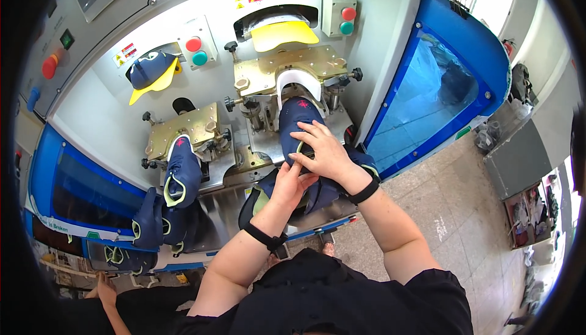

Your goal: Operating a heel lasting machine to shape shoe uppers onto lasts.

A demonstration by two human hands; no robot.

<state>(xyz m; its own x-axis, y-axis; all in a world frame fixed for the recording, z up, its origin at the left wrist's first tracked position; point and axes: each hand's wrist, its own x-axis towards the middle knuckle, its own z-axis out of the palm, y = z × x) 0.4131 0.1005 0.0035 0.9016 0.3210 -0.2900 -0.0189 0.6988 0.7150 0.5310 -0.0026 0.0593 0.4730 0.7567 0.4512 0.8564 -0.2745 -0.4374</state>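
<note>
A navy shoe upper (298, 115) with a small red emblem points away from me, its front end at the white curved pad (299, 81) of the right-hand machine station. My left hand (290, 185) grips the near end of the upper, by its light-green-edged opening. Over the side and top of that same upper lies my right hand (326, 153), thumb toward the left hand's fingertips. Both hands are closed about it, and part of the opening is hidden beneath them. More navy uppers (323, 196) lie under my wrists on the machine's front ledge.
Another navy upper (181, 167) sits in the left station, brass plate (195, 129) behind it. Several uppers (148, 219) hang at the left edge. Control boxes (339, 14) are on the back wall. A blue door (421, 91) stands at the right. Someone's arm (107, 292) shows lower left.
</note>
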